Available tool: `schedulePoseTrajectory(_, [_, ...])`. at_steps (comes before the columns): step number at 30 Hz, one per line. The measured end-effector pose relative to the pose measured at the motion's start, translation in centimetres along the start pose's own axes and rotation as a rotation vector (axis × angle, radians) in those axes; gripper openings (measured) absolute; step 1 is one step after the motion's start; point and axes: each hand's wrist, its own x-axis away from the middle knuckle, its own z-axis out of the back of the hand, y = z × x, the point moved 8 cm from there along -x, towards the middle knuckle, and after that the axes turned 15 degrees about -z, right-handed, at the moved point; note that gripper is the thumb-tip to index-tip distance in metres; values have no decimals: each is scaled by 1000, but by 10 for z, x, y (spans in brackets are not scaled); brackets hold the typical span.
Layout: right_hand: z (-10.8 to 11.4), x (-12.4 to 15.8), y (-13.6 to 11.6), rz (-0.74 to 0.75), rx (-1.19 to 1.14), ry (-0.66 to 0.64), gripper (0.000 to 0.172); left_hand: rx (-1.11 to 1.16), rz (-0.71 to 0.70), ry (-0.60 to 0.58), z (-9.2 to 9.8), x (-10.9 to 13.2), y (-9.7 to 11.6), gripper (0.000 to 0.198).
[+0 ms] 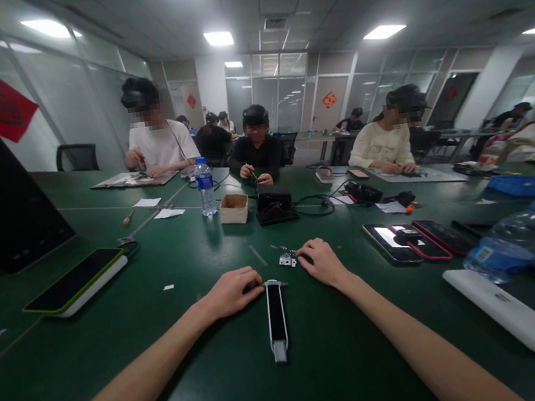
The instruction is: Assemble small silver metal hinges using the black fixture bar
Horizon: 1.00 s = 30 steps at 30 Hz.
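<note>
Your forearms (154, 354) are nearest, the device (277, 318) between them. Parts (286, 261) lie loose beyond, so work looks unfinished. Your left hand (234, 292) is at the device's far end, right hand (323, 261) at the parts: fingers half-curled, grip unclear.

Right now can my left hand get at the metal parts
Likely yes: nothing tall stands between your left hand and the nearby metal parts, though your right hand is at their other side.

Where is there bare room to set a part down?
Bare table lies between the device and right forearm, and between that forearm and the white block. Crowded: at the metal parts by the right hand, and around the right-side bottle.
</note>
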Motion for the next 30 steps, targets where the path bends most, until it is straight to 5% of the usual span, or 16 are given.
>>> schedulePoseTrajectory(7, [4,5,-4,-19,62,23,23,-2,-8,-9,-2,0,1,17])
schedulePoseTrajectory(14, [15,17,-17,20,-144,81,19,-13,24,27,3,0,4,18])
schedulePoseTrajectory(23, [33,53,-81,297,-511,147,18,-18,-29,293,18,0,20,16])
schedulePoseTrajectory(30, [27,55,-88,284,-618,89,16,34,-156,371,14,-2,33,15])
